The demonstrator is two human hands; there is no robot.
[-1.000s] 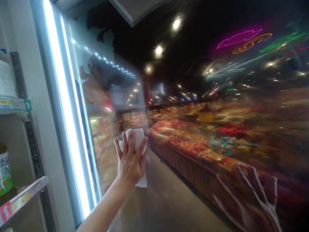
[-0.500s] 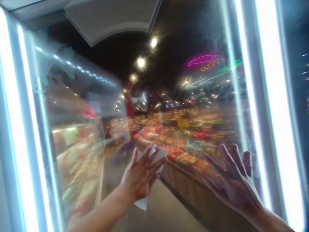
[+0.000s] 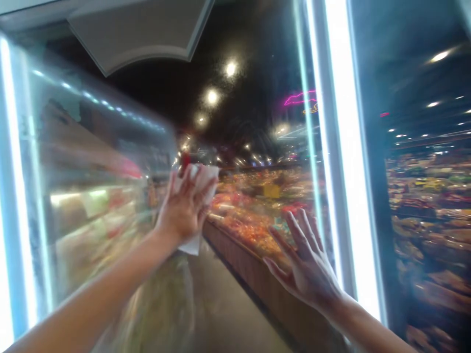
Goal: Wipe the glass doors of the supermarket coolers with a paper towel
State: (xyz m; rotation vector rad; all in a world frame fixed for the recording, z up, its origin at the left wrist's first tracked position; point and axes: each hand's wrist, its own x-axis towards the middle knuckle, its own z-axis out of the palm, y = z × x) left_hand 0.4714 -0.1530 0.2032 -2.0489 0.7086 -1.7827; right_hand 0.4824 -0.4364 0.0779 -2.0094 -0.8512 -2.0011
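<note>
My left hand [image 3: 180, 215] lies flat, fingers spread, pressing a white paper towel [image 3: 210, 180] to a clear glass pane [image 3: 253, 108] in front of me. The towel sticks out past the fingertips and below the palm. Lower and to the right, my right hand [image 3: 311, 267] has its fingers spread and holds nothing. It is at the glass near a bright light strip [image 3: 349, 122]; whether the palm touches is hard to tell. Faint smears and reflections show on the pane.
Bright strips [image 3: 16, 171] run down the left side too. A pale curved panel [image 3: 147, 34] hangs overhead. Through the glass, a long counter [image 3: 239, 264] of colourful goods borders an aisle floor [image 3: 221, 304], with blurred lit shelves [image 3: 91, 235] on the left.
My left hand has slid upward on the glass with the paper towel. The view has shifted, so the light strips and my right hand appear further left; more shop shows at right.
</note>
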